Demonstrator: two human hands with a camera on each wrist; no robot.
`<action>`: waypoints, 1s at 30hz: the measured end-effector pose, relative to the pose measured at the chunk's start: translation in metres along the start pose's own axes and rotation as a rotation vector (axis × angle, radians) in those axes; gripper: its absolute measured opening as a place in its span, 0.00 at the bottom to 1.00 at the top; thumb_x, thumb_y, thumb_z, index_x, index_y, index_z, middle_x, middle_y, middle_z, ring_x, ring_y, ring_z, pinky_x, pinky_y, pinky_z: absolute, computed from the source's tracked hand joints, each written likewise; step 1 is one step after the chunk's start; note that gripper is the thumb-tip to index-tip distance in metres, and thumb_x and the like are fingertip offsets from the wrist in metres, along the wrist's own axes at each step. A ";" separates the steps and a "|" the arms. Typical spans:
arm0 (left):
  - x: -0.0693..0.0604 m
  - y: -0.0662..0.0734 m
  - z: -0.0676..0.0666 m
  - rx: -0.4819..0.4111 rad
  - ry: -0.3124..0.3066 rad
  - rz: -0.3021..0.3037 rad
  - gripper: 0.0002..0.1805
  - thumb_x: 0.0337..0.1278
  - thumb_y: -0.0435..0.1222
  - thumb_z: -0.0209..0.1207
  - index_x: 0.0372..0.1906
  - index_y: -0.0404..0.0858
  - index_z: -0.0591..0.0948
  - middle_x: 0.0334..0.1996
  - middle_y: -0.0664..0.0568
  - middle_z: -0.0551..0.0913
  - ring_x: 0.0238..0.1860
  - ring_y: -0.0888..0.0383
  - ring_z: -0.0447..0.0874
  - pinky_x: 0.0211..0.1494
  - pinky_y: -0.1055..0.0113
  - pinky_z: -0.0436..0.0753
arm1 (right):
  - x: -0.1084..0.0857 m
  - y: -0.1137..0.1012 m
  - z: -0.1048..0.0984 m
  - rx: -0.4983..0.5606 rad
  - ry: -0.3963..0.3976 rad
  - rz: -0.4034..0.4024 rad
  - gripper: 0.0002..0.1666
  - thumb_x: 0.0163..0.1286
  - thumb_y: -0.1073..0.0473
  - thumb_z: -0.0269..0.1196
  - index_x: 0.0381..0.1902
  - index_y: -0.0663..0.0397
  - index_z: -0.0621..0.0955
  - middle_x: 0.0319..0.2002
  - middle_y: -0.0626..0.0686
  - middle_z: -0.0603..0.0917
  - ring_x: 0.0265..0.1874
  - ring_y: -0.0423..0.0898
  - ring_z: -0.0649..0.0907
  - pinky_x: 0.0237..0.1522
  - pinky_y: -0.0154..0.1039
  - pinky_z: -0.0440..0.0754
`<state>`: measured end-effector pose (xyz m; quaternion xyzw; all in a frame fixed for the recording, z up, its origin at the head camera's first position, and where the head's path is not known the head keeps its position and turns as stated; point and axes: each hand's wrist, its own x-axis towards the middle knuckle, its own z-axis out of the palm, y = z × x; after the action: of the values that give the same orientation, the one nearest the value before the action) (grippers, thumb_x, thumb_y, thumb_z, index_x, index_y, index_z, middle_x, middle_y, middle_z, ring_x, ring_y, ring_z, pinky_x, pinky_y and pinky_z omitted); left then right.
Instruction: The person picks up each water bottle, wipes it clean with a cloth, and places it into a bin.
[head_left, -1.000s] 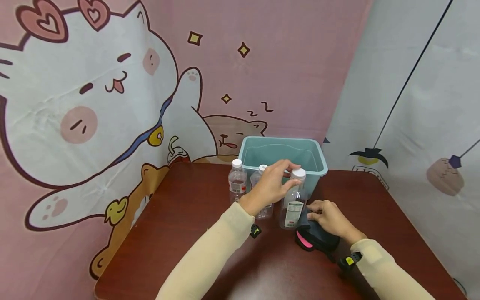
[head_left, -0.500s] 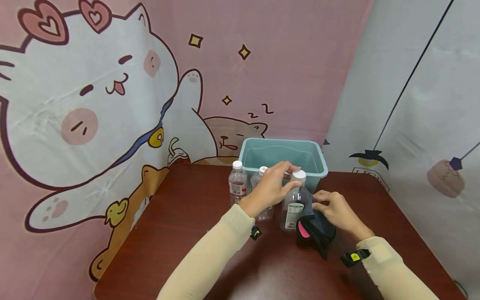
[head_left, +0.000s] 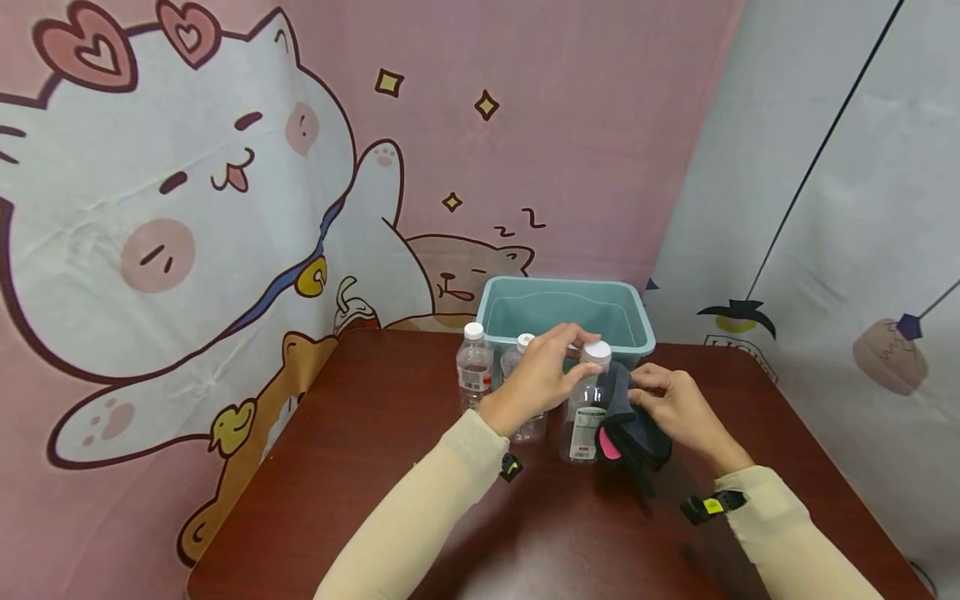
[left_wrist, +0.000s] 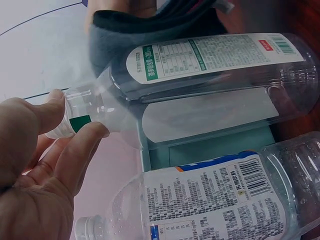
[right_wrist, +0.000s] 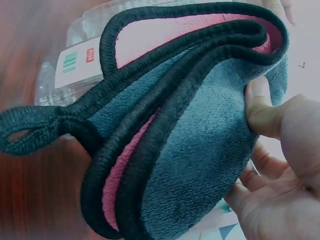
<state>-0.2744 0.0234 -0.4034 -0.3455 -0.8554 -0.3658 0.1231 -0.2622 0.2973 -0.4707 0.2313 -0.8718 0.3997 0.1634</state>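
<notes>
My left hand (head_left: pixel 542 371) grips a clear bottle (head_left: pixel 587 417) at its neck, just under the white cap; the bottle stands upright on the table. In the left wrist view the thumb and fingers of that hand (left_wrist: pixel 50 150) close round the bottle's neck (left_wrist: pixel 90 107). A dark grey-blue cloth (head_left: pixel 637 433) with black edging and a pink side hangs folded from my right hand (head_left: pixel 678 408), against the bottle's right side. Seen from the right wrist, the thumb and fingers of that hand (right_wrist: pixel 280 155) pinch the folded cloth (right_wrist: pixel 195 140), which partly covers the bottle.
Two more clear bottles stand to the left, one with a white cap (head_left: pixel 474 332), the other (head_left: pixel 534 427) partly behind my left hand. A light blue bin (head_left: pixel 645 333) is behind the bottles at the back of the brown table (head_left: pixel 375 467). Behind it hangs a printed curtain (head_left: pixel 585 125).
My right hand has lifted the cloth from the table and brought it up along the bottle's right side. My left hand keeps its grip in nearly the same place.
</notes>
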 end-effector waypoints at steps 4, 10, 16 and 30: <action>0.000 0.000 0.000 -0.001 0.003 0.004 0.25 0.80 0.43 0.74 0.72 0.43 0.83 0.66 0.50 0.90 0.65 0.55 0.95 0.67 0.73 0.91 | 0.004 -0.007 -0.002 0.001 0.031 -0.007 0.11 0.77 0.71 0.77 0.51 0.55 0.97 0.45 0.53 0.92 0.41 0.34 0.83 0.41 0.24 0.83; 0.000 0.000 -0.001 0.003 0.001 0.008 0.25 0.79 0.42 0.75 0.72 0.43 0.84 0.65 0.50 0.90 0.64 0.55 0.95 0.67 0.74 0.91 | 0.011 -0.019 -0.001 0.022 0.074 0.008 0.11 0.77 0.69 0.78 0.55 0.59 0.97 0.46 0.55 0.92 0.38 0.35 0.81 0.35 0.29 0.79; -0.001 0.001 -0.001 -0.010 -0.003 -0.005 0.24 0.79 0.42 0.75 0.72 0.43 0.84 0.66 0.49 0.90 0.65 0.54 0.96 0.68 0.72 0.91 | 0.016 -0.032 -0.002 0.048 0.124 0.012 0.15 0.79 0.68 0.77 0.60 0.60 0.96 0.47 0.55 0.91 0.36 0.39 0.80 0.33 0.31 0.77; -0.001 -0.001 -0.001 -0.018 0.001 0.008 0.25 0.78 0.41 0.75 0.72 0.43 0.84 0.65 0.48 0.90 0.64 0.54 0.96 0.68 0.63 0.94 | 0.018 -0.034 0.000 0.030 0.138 -0.003 0.15 0.78 0.71 0.76 0.59 0.64 0.95 0.48 0.57 0.91 0.33 0.37 0.77 0.32 0.31 0.74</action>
<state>-0.2744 0.0213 -0.4039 -0.3497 -0.8505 -0.3735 0.1220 -0.2588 0.2727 -0.4412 0.2069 -0.8521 0.4274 0.2204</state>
